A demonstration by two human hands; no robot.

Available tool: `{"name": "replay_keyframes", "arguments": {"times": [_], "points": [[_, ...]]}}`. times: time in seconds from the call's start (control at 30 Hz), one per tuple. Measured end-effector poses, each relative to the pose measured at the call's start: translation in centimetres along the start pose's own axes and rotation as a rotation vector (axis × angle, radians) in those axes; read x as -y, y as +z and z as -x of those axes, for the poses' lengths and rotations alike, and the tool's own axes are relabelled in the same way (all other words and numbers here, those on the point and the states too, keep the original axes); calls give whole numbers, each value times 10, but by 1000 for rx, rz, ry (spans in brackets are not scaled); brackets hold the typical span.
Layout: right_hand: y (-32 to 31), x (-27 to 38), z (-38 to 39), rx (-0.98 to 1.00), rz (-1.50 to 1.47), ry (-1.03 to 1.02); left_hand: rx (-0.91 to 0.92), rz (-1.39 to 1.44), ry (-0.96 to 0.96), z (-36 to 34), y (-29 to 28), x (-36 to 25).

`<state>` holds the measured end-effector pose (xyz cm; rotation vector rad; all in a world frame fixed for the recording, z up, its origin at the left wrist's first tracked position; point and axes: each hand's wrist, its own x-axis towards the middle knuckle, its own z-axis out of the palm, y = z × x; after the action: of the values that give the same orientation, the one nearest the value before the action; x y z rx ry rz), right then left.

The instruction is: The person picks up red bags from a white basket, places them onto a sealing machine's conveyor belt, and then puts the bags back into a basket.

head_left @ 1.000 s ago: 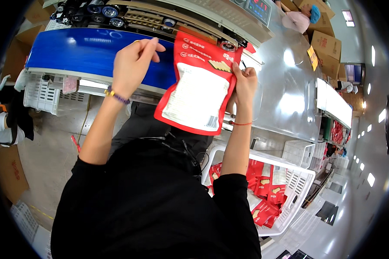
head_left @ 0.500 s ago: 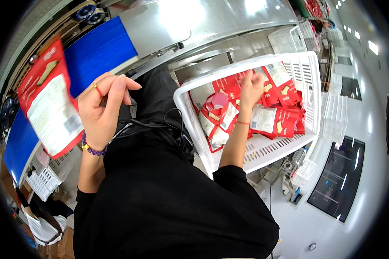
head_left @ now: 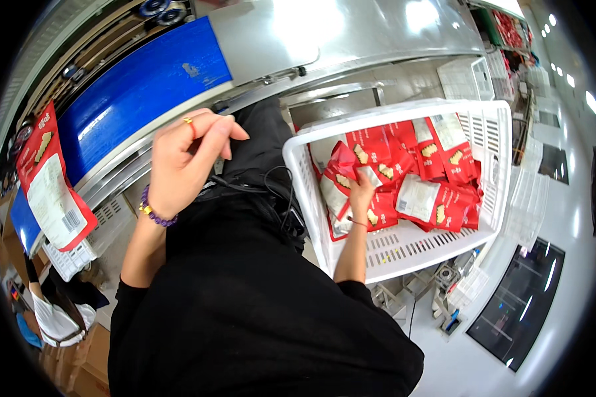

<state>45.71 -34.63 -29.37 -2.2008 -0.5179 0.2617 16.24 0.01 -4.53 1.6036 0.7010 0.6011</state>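
My left hand (head_left: 187,159), with a ring and a purple beaded bracelet, is raised beside the blue conveyor belt (head_left: 152,86). Its fingers are curled in with nothing in them. A red and white pouch (head_left: 54,192) is at the belt's left part, tilted over the near edge, apart from that hand. To the right, my right hand (head_left: 361,195) reaches down into a white plastic crate (head_left: 404,255) of red pouches (head_left: 444,208). Its fingers are closed on a red pouch (head_left: 341,165) near the crate's left side; the fingertips are partly hidden.
A shiny steel table (head_left: 265,40) adjoins the belt at the far side. Rollers (head_left: 169,12) stand behind the belt. More white crates (head_left: 467,78) are at the far right, and a cardboard box (head_left: 89,370) is at the lower left.
The pouch by my left hand has moved left, away from the hand. My right hand has come down and nearer in the crate, onto a pouch. The whole view has shifted slightly.
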Motion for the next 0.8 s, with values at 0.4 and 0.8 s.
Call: {"name": "replay_keyframes", "arguments": {"times": [0.4, 0.8], "points": [[-80, 343, 16, 320, -227, -552, 352, 60, 348, -21, 35, 20], [41, 373, -7, 503, -590, -460, -1, 559, 151, -6, -20, -7]]}}
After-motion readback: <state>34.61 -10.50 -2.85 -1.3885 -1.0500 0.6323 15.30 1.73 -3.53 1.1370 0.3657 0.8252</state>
